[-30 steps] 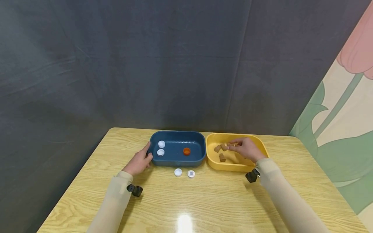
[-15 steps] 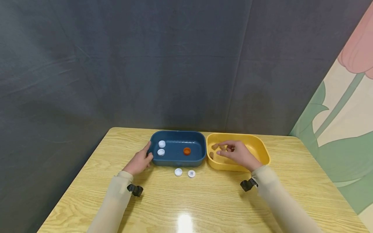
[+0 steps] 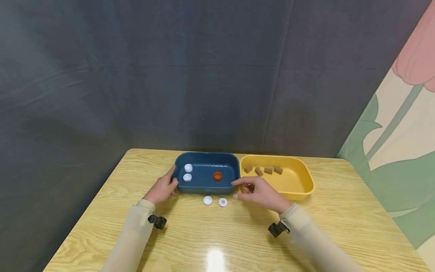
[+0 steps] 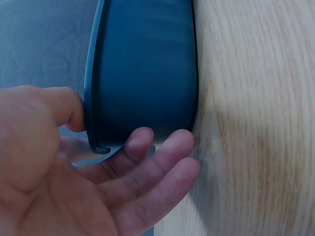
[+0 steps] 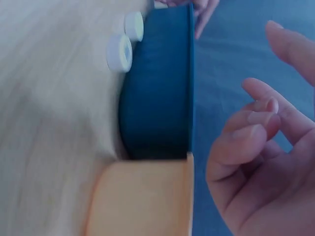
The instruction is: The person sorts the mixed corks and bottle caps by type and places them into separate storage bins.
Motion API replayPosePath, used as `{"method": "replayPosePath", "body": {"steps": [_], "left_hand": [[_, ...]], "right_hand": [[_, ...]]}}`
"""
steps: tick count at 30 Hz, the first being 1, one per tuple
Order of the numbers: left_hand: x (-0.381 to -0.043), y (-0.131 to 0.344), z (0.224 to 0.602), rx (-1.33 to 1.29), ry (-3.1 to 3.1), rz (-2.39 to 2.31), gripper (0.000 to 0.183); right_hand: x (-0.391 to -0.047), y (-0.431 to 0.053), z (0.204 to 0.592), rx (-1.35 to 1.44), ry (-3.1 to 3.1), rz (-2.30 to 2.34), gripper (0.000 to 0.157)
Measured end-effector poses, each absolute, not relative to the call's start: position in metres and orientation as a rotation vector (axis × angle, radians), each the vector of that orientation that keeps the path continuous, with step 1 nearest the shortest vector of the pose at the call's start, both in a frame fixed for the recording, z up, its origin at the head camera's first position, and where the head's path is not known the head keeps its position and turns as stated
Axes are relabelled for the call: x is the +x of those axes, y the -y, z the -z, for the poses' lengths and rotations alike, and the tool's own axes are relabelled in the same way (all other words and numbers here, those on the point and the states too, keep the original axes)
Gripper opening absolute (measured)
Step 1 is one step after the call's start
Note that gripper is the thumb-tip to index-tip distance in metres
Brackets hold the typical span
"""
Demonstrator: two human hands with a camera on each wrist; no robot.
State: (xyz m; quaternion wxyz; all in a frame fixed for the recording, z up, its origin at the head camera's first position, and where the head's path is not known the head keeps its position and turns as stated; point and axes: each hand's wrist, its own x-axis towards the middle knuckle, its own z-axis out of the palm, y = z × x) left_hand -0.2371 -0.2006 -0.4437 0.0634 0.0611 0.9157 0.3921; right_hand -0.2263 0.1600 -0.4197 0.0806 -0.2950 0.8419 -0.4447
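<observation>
My left hand [image 3: 161, 189] holds the left end of the blue tray [image 3: 204, 190]; in the left wrist view its thumb lies over the rim and the other fingers hang by the end wall. My right hand [image 3: 259, 192] hovers where the blue tray meets the yellow tray [image 3: 295, 196]. Its thumb and index finger stand apart with nothing between them, while the remaining fingers curl loosely. Two white bottle caps [image 3: 187, 177] and an orange cap [image 3: 218, 176] lie in the blue tray. Several brown corks [image 3: 268, 170] form a rough row inside the yellow tray.
Two more white caps [image 3: 207, 200] rest on the wooden table [image 3: 190, 241] before the blue tray; one, a patterned cap [image 3: 222, 202], shows a printed square on top. Behind the table hangs a dark grey curtain [image 3: 204, 94].
My right hand has left the corks and moved left and toward me, out over the yellow tray's near left corner. The corks have shifted into a row. My left hand stays put.
</observation>
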Motion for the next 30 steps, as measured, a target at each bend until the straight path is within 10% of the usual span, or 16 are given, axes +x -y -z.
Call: {"method": "replayPosePath", "body": {"steps": [30], "left_hand": [[-0.238,0.200,0.447,0.170,-2.774,-1.192,0.065]], "right_hand": [[-0.224,-0.124,0.476,-0.716,-2.467,1.198,0.058]]}}
